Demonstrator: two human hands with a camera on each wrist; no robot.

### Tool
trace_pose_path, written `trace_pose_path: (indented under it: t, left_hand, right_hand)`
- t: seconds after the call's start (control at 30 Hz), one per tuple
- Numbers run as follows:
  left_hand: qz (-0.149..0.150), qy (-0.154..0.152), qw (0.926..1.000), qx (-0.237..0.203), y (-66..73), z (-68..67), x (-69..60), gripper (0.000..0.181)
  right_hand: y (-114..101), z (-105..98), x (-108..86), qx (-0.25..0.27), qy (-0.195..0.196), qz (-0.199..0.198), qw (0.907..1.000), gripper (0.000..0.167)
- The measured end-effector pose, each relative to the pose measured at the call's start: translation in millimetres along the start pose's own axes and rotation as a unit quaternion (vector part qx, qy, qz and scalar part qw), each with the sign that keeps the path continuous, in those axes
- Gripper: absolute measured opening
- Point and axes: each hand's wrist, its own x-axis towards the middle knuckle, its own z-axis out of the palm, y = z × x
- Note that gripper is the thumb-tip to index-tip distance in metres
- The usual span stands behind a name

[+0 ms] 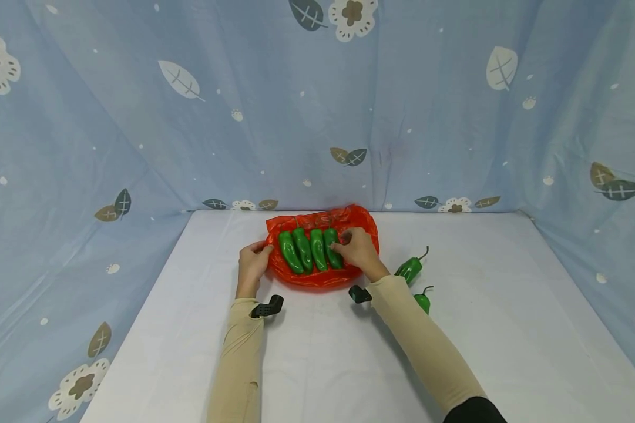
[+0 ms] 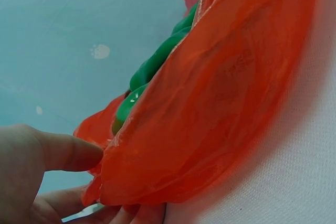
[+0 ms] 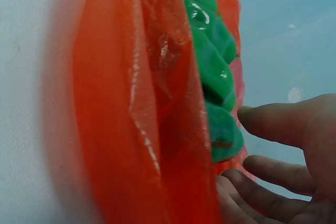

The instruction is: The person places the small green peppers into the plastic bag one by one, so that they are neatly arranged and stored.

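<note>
A red plastic bag (image 1: 312, 282) lies spread at the table's back, with several green peppers (image 1: 289, 252) side by side on it. My left hand (image 1: 253, 264) pinches the bag's left edge between thumb and fingers; the left wrist view shows the thumb (image 2: 73, 152) on the red film (image 2: 210, 108). At the rightmost pepper (image 1: 333, 249) is my right hand (image 1: 360, 249), thumb and fingers apart. In the right wrist view this hand (image 3: 294, 156) holds nothing between thumb and fingers, and some fingertips are at the bag (image 3: 121, 98), partly hidden by it.
Two more green peppers, one (image 1: 409, 269) behind the other (image 1: 423, 302), lie on the white table (image 1: 507, 329) beside my right forearm, which partly covers them. A blue patterned cloth (image 1: 275, 117) hangs behind and at both sides.
</note>
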Motion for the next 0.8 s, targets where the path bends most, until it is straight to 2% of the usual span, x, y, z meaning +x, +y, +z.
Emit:
trace_pose_path:
  t: [0.23,0.47,0.8]
  left_hand:
    - [-0.006,-0.002,1.0000,-0.003,1.8,0.3,-0.1,0.048]
    - [-0.009,-0.002,1.0000,-0.002,2.5,-0.6,-0.5,0.049]
    - [-0.006,-0.001,1.0000,-0.004,1.3,-0.5,-0.1,0.049]
  right_hand:
    - [-3.8,-9.2,-8.2,0.026,0.001,-0.010,0.9996,0.043]
    - [-5.3,-18.5,-17.2,0.038,0.016,-0.054,0.9977,0.042]
    - [-6.4,-33.9,-35.6,0.056,0.027,-0.087,0.9943,0.039]
